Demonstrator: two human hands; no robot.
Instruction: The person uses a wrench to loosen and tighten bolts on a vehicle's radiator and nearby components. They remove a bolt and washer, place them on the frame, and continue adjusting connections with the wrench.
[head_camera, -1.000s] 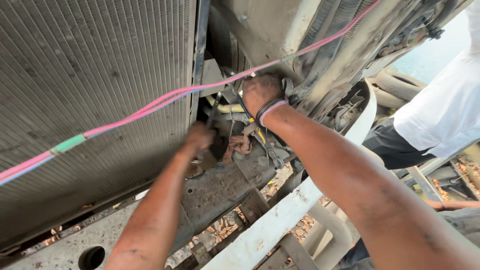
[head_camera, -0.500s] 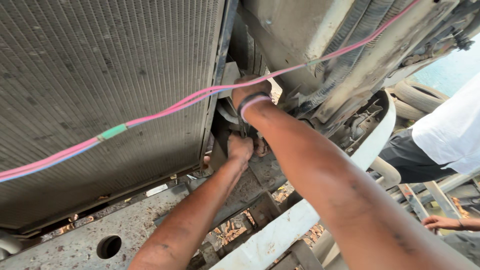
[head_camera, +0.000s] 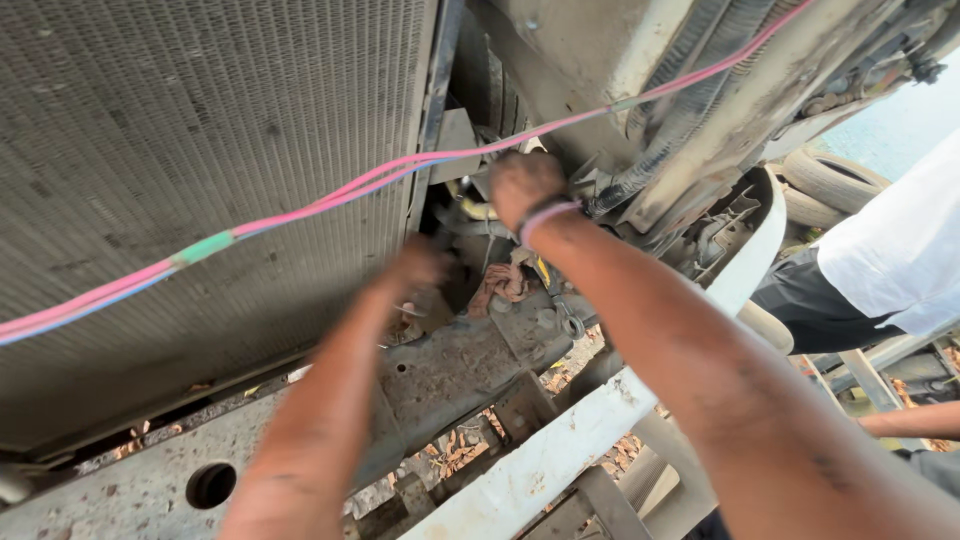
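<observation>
My right hand (head_camera: 524, 186), with bands on its wrist, reaches into the gap between the large radiator (head_camera: 200, 170) and the dirty vehicle body (head_camera: 600, 60). Its fingers are curled behind the pink and blue wires (head_camera: 400, 170), and what they hold is hidden. My left hand (head_camera: 420, 265) is blurred with motion, low in the same gap and next to a reddish rag (head_camera: 500, 285). A spanner (head_camera: 565, 315) with a yellow mark lies on the rusty bracket (head_camera: 450, 370) just below my right wrist.
A white painted beam (head_camera: 540, 465) runs below the bracket. A metal plate with a round hole (head_camera: 210, 485) lies at lower left. Another person in a white shirt (head_camera: 900, 250) stands at right, one hand (head_camera: 910, 420) low. Old tyres (head_camera: 830, 180) lie behind.
My left hand has shifted a little left and up from the rag and is now blurred. My right hand stays in the gap by the wires.
</observation>
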